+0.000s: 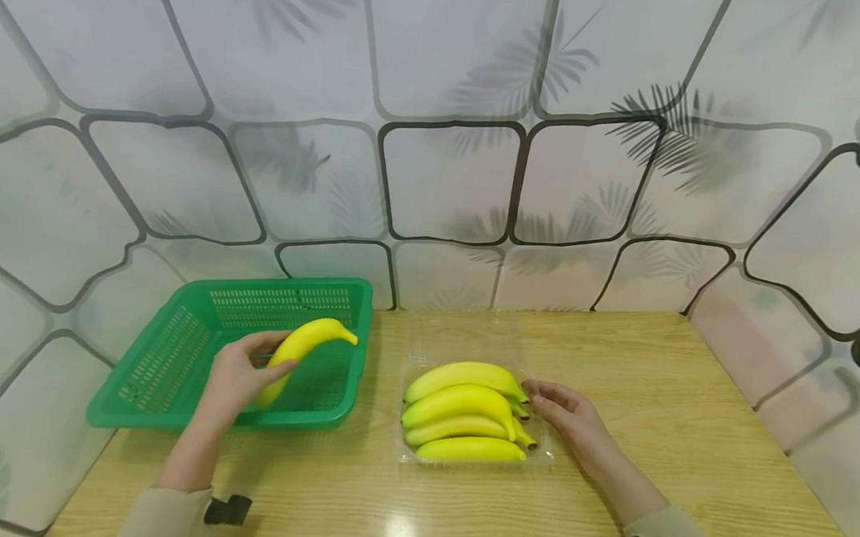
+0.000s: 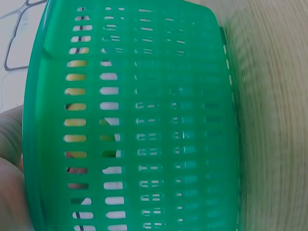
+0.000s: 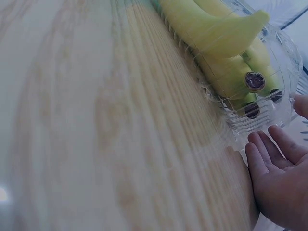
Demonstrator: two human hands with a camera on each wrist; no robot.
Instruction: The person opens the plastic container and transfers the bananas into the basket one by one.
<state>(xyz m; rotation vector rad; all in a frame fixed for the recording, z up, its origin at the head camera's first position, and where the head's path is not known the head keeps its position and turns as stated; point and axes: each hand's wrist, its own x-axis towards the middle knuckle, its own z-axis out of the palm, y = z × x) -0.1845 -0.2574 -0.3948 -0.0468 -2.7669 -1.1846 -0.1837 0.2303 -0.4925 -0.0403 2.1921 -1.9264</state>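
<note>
My left hand (image 1: 238, 372) grips a single yellow banana (image 1: 315, 335) between thumb and fingers, above the green plastic basket (image 1: 301, 420). In the left wrist view the basket's slotted wall (image 2: 130, 115) hides most of that hand, and yellow shows through the slots. Several bananas (image 1: 467, 406) lie stacked in a clear plastic container (image 1: 463, 334) at the middle of the table. By the container's right edge is my right hand (image 1: 575, 415). Its fingers are extended in the right wrist view, with the thumb apart from them; whether they touch the plastic is hard to tell.
The wooden table (image 1: 649, 358) runs back to a wall (image 1: 448, 181) patterned with dark outlines and leaves. The basket stands at the table's left side, close to the wall. A clear lid flap lies behind the stacked bananas.
</note>
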